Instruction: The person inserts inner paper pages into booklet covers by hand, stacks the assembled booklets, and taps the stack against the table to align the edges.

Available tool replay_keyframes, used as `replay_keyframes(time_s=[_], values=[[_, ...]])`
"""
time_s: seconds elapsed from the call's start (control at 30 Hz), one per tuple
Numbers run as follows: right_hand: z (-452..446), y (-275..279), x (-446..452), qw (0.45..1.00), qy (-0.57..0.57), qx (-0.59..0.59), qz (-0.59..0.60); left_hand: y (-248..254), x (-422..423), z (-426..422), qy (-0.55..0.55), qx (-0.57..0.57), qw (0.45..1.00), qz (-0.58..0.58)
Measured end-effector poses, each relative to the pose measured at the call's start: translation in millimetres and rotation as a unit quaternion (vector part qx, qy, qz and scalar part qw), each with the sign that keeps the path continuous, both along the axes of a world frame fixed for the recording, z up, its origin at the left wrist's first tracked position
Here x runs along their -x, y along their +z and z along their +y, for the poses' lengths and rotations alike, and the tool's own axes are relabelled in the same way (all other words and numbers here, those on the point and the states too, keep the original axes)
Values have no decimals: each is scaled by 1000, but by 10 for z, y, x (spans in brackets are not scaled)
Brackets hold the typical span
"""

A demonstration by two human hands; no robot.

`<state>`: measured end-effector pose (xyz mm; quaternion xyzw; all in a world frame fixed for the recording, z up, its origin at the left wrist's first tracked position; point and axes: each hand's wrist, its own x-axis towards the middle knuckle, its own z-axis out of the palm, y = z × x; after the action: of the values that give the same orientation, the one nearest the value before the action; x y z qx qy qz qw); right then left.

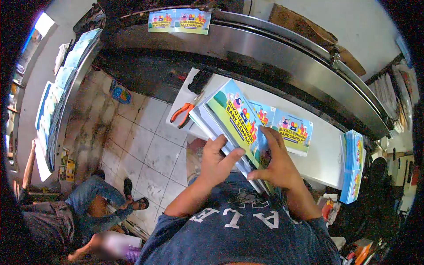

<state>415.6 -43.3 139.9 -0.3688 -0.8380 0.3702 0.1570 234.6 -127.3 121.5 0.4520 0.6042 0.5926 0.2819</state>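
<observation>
A thick stack of printed booklet covers [236, 110], marked "Buku Tabungan Bank Sampah", is tilted between my two hands in front of my chest. My left hand [218, 162] grips its near left edge, thumb lying across the side of the pile. On the opposite edge is my right hand [279, 161], with its thumb and fingers curved around the stack. Behind the pile, a matching printed cover sheet [292, 134] lies flat on the white table [324, 154], and part of another shows beside it.
Pliers with orange handles [182, 114] lie at the table's left end. A tall stack of covers [352, 165] stands at its right end. Beyond runs a long metal machine [274, 55] bearing a printed sheet [179, 21]. At lower left sits another person [88, 201].
</observation>
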Motion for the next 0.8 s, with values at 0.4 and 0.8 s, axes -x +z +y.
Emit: replay_keyframes(time_s=[0.4, 0.8], values=[[188, 215, -188, 991, -127, 34, 22, -125, 62, 33, 30, 98, 994, -44], [205, 143, -290, 975, -219, 41, 11, 19, -6, -35, 27, 23, 999, -19]])
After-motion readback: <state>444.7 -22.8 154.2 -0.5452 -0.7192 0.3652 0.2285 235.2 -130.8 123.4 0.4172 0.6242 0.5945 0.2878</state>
